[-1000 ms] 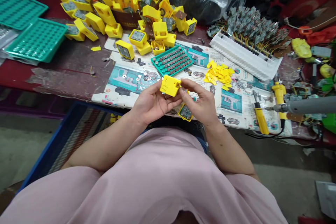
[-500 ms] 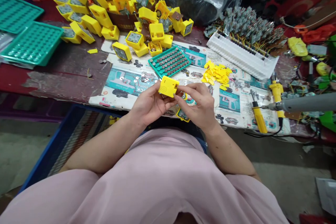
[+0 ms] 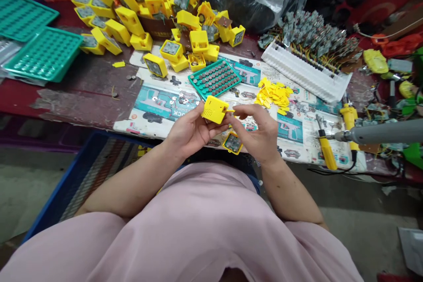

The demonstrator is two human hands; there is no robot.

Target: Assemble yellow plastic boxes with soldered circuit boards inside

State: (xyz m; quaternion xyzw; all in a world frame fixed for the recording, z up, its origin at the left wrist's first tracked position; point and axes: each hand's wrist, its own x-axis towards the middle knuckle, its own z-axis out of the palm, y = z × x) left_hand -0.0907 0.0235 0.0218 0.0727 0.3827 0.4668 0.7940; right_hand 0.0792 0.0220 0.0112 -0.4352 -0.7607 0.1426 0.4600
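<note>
My left hand [image 3: 190,132] is closed round the left side of a yellow plastic case [image 3: 214,109], whose upper face shows a group of small round holes. At the case's right edge, a small yellow plastic piece [image 3: 230,111] sits pinched between the thumb and forefinger of my right hand [image 3: 259,132]. Whether that piece touches the case I cannot tell. Below my fingers, near the table edge, lies an open yellow case with a grey inside [image 3: 233,142]. Just beyond my hands is a green tray [image 3: 202,92] filled with round metal button cells.
A heap of small yellow pieces [image 3: 274,94] lies right of the tray. Many yellow cases [image 3: 155,65] are piled behind it. A white foam rack [image 3: 304,70] carries wired circuit boards [image 3: 319,31]. An electric screwdriver [image 3: 386,131] juts in from the right, beside yellow-handled cutters [image 3: 327,152].
My right hand has moved slightly right, away from the case, and the small yellow piece now shows at its fingertips. The open case below is more exposed.
</note>
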